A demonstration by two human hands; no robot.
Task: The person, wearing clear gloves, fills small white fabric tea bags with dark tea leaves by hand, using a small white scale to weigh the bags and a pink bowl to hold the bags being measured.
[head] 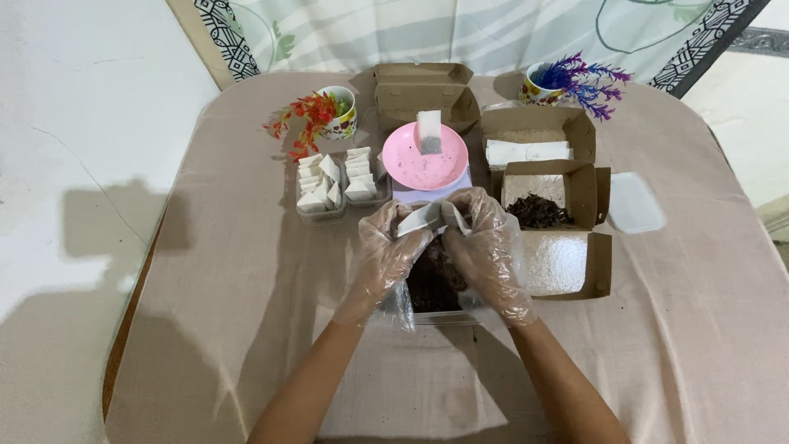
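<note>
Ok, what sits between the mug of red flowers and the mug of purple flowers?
In the head view, an open brown cardboard box sits between the red-flower mug and the purple-flower mug.

Matt cloth table cover (246,271), glossy plastic plate (425,167), cardboard boxes (575,247)

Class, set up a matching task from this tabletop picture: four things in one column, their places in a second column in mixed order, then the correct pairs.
Things
1. pink plate
2. purple flowers
3. red flowers
4. white sachet

Places
A. in the far left cup
B. between both gloved hands
C. on the scale, table centre
D. in the far right cup

Pairs: 1-C, 2-D, 3-A, 4-B
</note>
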